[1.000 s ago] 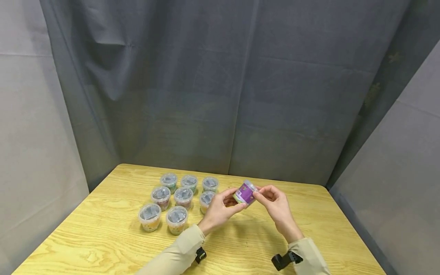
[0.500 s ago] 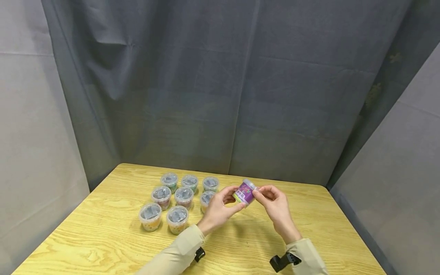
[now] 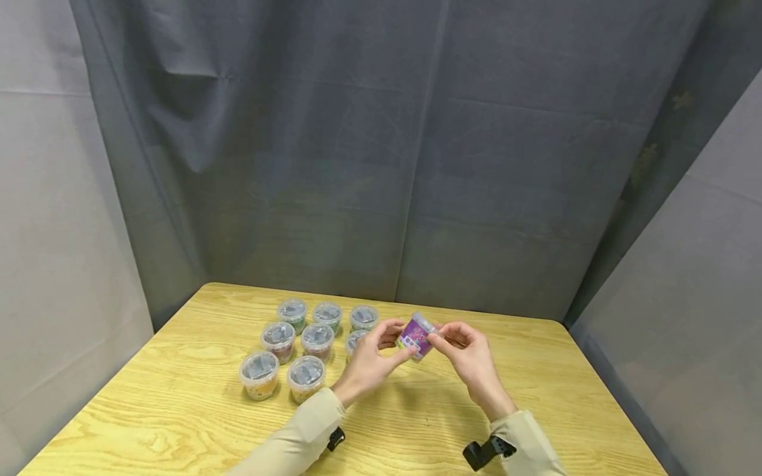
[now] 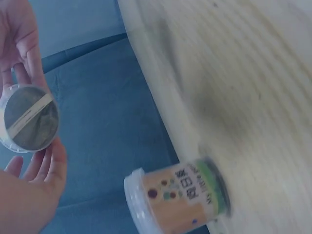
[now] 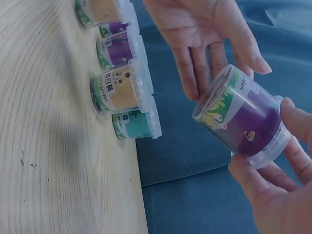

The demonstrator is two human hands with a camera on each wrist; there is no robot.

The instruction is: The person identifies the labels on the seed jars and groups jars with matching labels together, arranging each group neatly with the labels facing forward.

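Observation:
A small clear plastic tub (image 3: 416, 336) with a purple label is tilted in the air above the table. My right hand (image 3: 471, 365) pinches its lidded end between thumb and fingers. My left hand (image 3: 366, 367) is at the other end, its fingers fairly straight beside the base. In the right wrist view the purple tub (image 5: 251, 119) has a green band near the base, and the left thumb (image 5: 251, 53) stands apart from the wall. The left wrist view shows a round grey end (image 4: 31, 119) of the tub, crossed by a pale strip.
Several similar lidded tubs stand in rows on the wooden table (image 3: 196, 423) to the left, among them an orange-labelled tub (image 3: 259, 375) at the front. A dark grey curtain (image 3: 327, 165) hangs behind the table, with pale cloth (image 3: 65, 231) at the left side.
Both hands and the purple tub have shifted slightly left. The tub has turned, so its label shows a different part than a second ago. The standing tubs have stayed in place.

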